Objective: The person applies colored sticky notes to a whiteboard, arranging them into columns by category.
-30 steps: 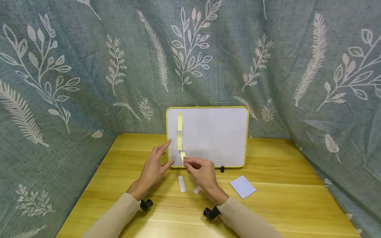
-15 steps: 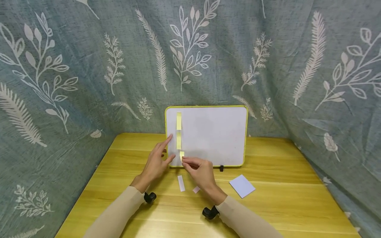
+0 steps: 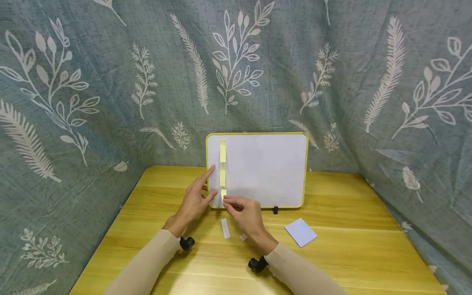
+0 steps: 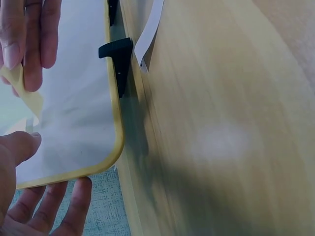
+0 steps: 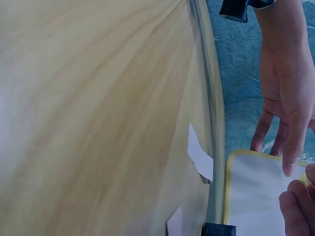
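Note:
A whiteboard (image 3: 265, 168) with a yellow rim stands upright on the table. My left hand (image 3: 191, 200) holds its lower left edge; in the left wrist view the thumb (image 4: 22, 146) lies over the front and several fingers (image 4: 74, 206) reach behind. My right hand (image 3: 247, 215) pinches the lower end of a yellow sticky-note strip (image 3: 223, 192), which looks bent in the left wrist view (image 4: 30, 98). It hangs at the board's face, below an upper yellow strip (image 3: 223, 151) and a middle yellow strip (image 3: 222, 175) stuck in one column.
A pale strip of paper (image 3: 225, 228) lies in front of the board. Beside it a small pinkish piece (image 3: 243, 237) is partly covered by the right hand. To the right sits a pale lilac square pad (image 3: 300, 232). A black foot (image 3: 275, 210) supports the board.
The right hand has shifted a little left with the yellow strip, bringing it under the other two. My left hand has moved slightly right, farther onto the board's edge.

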